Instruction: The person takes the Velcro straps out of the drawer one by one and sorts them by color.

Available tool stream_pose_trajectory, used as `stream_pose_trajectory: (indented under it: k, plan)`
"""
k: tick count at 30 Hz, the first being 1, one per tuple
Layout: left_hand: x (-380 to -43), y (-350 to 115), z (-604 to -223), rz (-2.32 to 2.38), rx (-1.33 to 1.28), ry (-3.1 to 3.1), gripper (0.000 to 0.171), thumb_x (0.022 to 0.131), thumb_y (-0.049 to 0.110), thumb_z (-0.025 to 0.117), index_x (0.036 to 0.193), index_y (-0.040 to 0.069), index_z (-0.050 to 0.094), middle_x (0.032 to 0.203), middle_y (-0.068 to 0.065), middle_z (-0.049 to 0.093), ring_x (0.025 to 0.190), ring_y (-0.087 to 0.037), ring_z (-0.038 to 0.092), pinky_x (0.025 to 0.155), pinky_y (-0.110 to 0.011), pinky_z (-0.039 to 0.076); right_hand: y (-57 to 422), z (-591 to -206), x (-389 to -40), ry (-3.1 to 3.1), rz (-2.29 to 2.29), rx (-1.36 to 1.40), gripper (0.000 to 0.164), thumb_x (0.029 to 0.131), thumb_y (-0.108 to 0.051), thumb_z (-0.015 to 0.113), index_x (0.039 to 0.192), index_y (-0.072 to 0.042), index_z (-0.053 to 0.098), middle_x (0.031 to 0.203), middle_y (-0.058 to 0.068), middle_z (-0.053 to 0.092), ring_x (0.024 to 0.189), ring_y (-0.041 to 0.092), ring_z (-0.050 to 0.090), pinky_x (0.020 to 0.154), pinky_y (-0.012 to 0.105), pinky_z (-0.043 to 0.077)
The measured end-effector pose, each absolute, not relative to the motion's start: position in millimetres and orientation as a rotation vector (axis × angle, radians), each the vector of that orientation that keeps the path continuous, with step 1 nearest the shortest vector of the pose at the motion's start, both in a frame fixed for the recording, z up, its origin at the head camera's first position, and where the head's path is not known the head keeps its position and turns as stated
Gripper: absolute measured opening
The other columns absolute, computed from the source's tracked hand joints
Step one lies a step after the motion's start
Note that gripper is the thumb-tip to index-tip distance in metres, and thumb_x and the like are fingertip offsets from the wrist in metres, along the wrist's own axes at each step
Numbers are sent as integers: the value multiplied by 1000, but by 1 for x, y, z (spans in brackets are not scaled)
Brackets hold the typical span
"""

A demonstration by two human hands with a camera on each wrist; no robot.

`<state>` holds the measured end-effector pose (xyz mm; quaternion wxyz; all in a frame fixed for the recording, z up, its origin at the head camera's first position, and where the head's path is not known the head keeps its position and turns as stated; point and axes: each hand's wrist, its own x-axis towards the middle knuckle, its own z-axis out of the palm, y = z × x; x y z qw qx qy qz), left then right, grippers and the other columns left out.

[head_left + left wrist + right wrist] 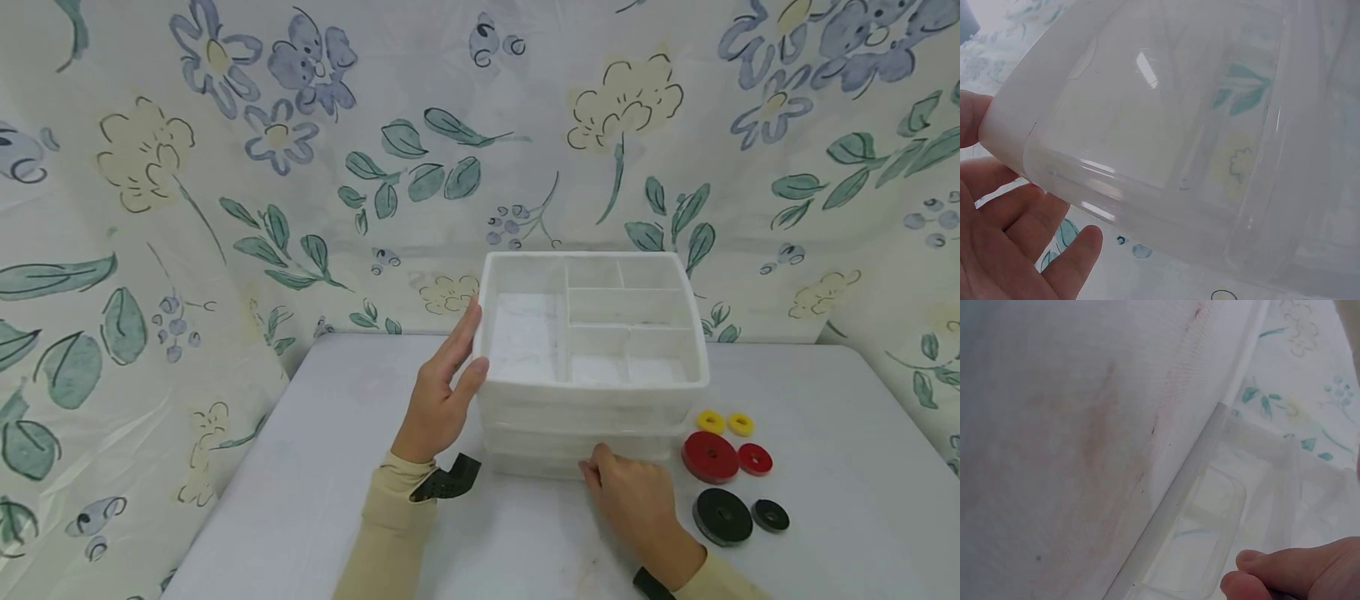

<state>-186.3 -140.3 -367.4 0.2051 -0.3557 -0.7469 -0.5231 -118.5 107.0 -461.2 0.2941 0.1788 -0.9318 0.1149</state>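
Observation:
A white plastic drawer box [585,400] stands on the table, with a divided tray [525,333] on top and translucent drawers [1141,112] below. My left hand [438,396] rests against its left side, fingers fairly straight and thumb at the front corner. Low on the front, my right hand [637,500] pinches at the bottom drawer [532,454] with thumb and index finger; the grip point is hidden behind the fingertips. In the right wrist view, these fingertips [1250,559] meet close against the clear drawer front.
Right of the box lie two yellow rings [710,422], a large red disc [710,457], a small red disc [755,459], a large black disc [722,517] and a small black disc [770,516]. A flowered cloth [420,167] hangs behind the white table [345,400].

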Motion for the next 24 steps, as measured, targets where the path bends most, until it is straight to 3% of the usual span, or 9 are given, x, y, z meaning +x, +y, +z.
stream_pose_trajectory:
  k: [15,24]
  plan:
    - [-186,-140,-368,-1455,-987,-2086,61,102,-3,49,158,4,26,166,-8,21,150,-25,25,117,-36,30,106,-462,-119,-2467,319,468,35,70,-13,92,70,-12,57,50,-5,51,39,4,36,35,20,26]
    - [-187,-140,-369,-1447,-980,-2071,61,102,-1,50,158,5,27,165,-7,22,150,-25,26,117,-37,31,107,-457,-115,-2575,382,440,28,72,-16,91,77,-11,65,60,-3,63,41,6,42,39,17,31]
